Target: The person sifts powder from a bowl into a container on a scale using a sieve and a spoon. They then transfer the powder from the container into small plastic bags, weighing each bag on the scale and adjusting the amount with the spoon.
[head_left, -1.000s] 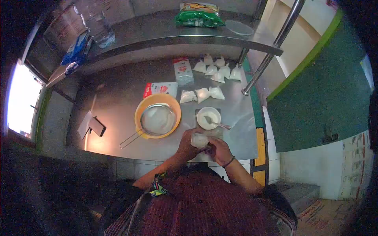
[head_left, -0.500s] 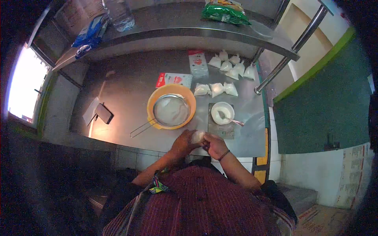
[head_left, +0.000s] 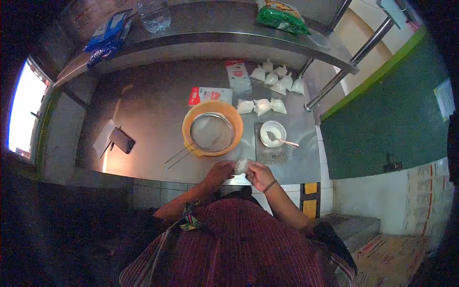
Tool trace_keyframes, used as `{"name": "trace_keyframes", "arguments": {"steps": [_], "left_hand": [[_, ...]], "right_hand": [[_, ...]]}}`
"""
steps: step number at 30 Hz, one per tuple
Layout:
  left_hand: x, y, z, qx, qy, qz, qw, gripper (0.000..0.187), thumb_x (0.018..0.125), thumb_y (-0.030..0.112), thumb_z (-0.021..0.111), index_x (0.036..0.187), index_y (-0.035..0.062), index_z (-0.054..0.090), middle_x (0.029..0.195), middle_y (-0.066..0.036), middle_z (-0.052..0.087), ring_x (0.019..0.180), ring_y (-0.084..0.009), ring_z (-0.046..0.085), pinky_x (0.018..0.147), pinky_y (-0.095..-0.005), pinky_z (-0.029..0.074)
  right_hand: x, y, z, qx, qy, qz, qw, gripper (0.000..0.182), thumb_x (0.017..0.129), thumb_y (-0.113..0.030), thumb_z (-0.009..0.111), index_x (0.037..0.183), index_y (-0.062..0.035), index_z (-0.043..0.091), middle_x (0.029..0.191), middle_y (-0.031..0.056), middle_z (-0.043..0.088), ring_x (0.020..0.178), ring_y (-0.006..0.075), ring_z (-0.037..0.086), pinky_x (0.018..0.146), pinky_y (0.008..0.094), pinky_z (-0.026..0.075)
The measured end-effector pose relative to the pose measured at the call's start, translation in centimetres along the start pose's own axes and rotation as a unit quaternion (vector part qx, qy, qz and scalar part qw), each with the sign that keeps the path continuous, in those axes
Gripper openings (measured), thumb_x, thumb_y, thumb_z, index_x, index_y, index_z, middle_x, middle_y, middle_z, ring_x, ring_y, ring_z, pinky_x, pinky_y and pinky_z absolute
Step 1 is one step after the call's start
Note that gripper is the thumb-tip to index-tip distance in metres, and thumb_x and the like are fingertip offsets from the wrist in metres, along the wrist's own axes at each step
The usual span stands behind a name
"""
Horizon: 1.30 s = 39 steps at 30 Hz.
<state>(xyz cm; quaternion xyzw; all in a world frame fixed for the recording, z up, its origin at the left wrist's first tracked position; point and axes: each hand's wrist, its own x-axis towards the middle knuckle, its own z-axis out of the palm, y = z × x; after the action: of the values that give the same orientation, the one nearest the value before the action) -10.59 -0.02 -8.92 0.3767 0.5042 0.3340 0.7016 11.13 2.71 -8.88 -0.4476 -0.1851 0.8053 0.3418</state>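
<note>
Both hands meet over the front edge of a steel counter (head_left: 143,119). My left hand (head_left: 220,171) and my right hand (head_left: 258,173) together grip a small clear plastic bag of white powder (head_left: 241,166). Just beyond the hands stands an orange bowl (head_left: 213,131) with a metal sieve (head_left: 209,134) resting in it, its handle pointing front left. To the right of the bowl sits a small white bowl (head_left: 273,133) of white powder with a spoon (head_left: 284,141) in it.
Several filled small bags (head_left: 262,105) lie behind the white bowl, more (head_left: 278,79) near a steel post (head_left: 351,60). Two red-and-white packets (head_left: 209,94) lie behind the orange bowl. A phone (head_left: 122,140) lies at the left. The upper shelf holds a green bag (head_left: 281,18).
The view has shifted a little, so the counter appears slightly higher and further right. Both hands stay together on the small bag; it sits lower between the fingers.
</note>
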Motion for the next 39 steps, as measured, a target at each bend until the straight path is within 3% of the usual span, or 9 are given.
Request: {"name": "trace_keyframes", "arguments": {"steps": [12,14,18,20,26,33,35,36,39], "left_hand": [[-0.1,1.1,-0.9,0.177,0.024,0.081,0.981,0.028,0.083,0.021,0.072,0.100,-0.0005,0.071,0.083,-0.007,0.072,0.072,-0.0152,0.067,0.066,-0.0309,0.056],[-0.5,1.6,-0.8,0.225,0.061,0.110,0.966,0.027,0.081,0.021,0.071,0.098,-0.0004,0.070,0.082,-0.009,0.072,0.073,-0.0167,0.068,0.067,-0.0325,0.056],[-0.4,1.0,-0.5,0.304,0.150,0.189,0.921,0.026,0.077,0.021,0.070,0.092,0.0002,0.068,0.082,-0.015,0.071,0.075,-0.0262,0.069,0.073,-0.0397,0.055],[-0.6,0.9,-0.3,0.307,0.160,0.206,0.915,0.025,0.077,0.021,0.068,0.092,0.0008,0.067,0.083,-0.017,0.070,0.078,-0.0307,0.069,0.075,-0.0422,0.054],[-0.8,1.4,-0.7,0.360,0.138,0.261,0.885,0.024,0.081,0.022,0.060,0.092,0.0012,0.065,0.086,-0.023,0.066,0.083,-0.0407,0.065,0.078,-0.0489,0.052],[-0.8,1.5,-1.3,0.350,0.116,0.281,0.886,0.024,0.083,0.020,0.060,0.093,-0.0011,0.061,0.084,-0.023,0.065,0.078,-0.0355,0.066,0.074,-0.0489,0.052],[-0.5,1.6,-1.8,0.299,0.074,0.157,0.939,0.024,0.086,0.022,0.061,0.094,-0.0010,0.061,0.085,-0.020,0.066,0.076,-0.0300,0.066,0.072,-0.0455,0.053],[-0.3,1.7,-2.0,0.240,0.029,0.028,0.970,0.025,0.088,0.023,0.063,0.095,-0.0008,0.061,0.087,-0.017,0.066,0.075,-0.0246,0.067,0.070,-0.0420,0.055],[-1.2,2.1,-1.5,0.055,0.005,-0.009,0.998,0.029,0.092,0.028,0.064,0.097,-0.0003,0.063,0.091,-0.012,0.067,0.077,-0.0175,0.066,0.069,-0.0343,0.057]], "right_hand": [[-1.8,0.3,2.0,-0.119,0.095,-0.059,0.987,0.015,0.091,-0.015,0.069,0.098,-0.0021,0.066,0.080,0.0022,0.067,0.063,0.0098,0.060,0.051,0.0225,0.044],[-1.9,0.0,2.1,-0.366,0.132,-0.134,0.912,0.012,0.089,-0.014,0.071,0.087,-0.0033,0.068,0.072,0.0010,0.066,0.061,0.0083,0.059,0.052,0.0216,0.044],[-2.3,0.4,3.1,-0.471,0.164,-0.214,0.840,0.016,0.087,-0.018,0.073,0.079,-0.0044,0.069,0.070,0.0042,0.067,0.059,0.0129,0.061,0.054,0.0268,0.047],[-3.7,0.0,4.8,-0.584,0.182,-0.356,0.706,0.015,0.082,-0.018,0.074,0.080,-0.0052,0.066,0.070,0.0087,0.068,0.061,0.0201,0.064,0.057,0.0336,0.050],[-4.8,0.3,6.9,-0.711,0.219,-0.318,0.587,0.012,0.082,-0.015,0.067,0.082,-0.0067,0.060,0.075,0.0129,0.066,0.069,0.0238,0.066,0.065,0.0368,0.053],[-3.0,2.2,5.7,-0.479,0.220,-0.312,0.790,0.012,0.085,-0.011,0.063,0.095,-0.0040,0.062,0.082,0.0089,0.067,0.075,0.0199,0.067,0.067,0.0353,0.055],[-1.8,3.2,4.4,-0.106,0.141,-0.130,0.976,0.019,0.085,-0.013,0.066,0.102,-0.0031,0.062,0.084,0.0110,0.066,0.072,0.0230,0.067,0.066,0.0373,0.054],[-1.0,4.1,3.2,-0.107,0.141,-0.131,0.975,0.019,0.085,-0.013,0.066,0.102,-0.0031,0.062,0.084,0.0110,0.066,0.072,0.0230,0.067,0.066,0.0373,0.054],[-0.5,4.6,2.1,-0.174,0.054,-0.192,0.964,0.021,0.088,-0.012,0.063,0.105,-0.0010,0.062,0.090,0.0093,0.067,0.080,0.0191,0.067,0.072,0.0342,0.056]]}}
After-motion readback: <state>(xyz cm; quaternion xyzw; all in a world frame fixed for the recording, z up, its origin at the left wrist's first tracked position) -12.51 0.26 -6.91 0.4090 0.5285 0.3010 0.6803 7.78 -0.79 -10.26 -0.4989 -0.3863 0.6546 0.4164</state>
